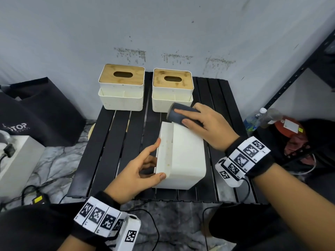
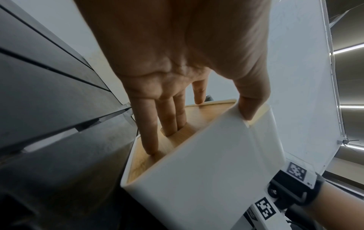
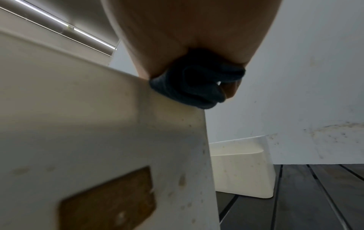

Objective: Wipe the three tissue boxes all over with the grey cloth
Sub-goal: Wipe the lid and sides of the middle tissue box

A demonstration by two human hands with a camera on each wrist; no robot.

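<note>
One white tissue box lies on its side at the front middle of the black slatted table, its wooden lid facing left. My left hand grips it, thumb on the near top corner and fingers against the lid, two in the slot. My right hand holds the folded grey cloth against the box's far top edge. The wrist view shows the cloth pressed on that edge of the box. Two more boxes, left and right, stand upright at the back.
A wall rises right behind the table. A black bag and a white unit sit at the left with cables on the floor. Bottles, a red item and a black rack stand at the right.
</note>
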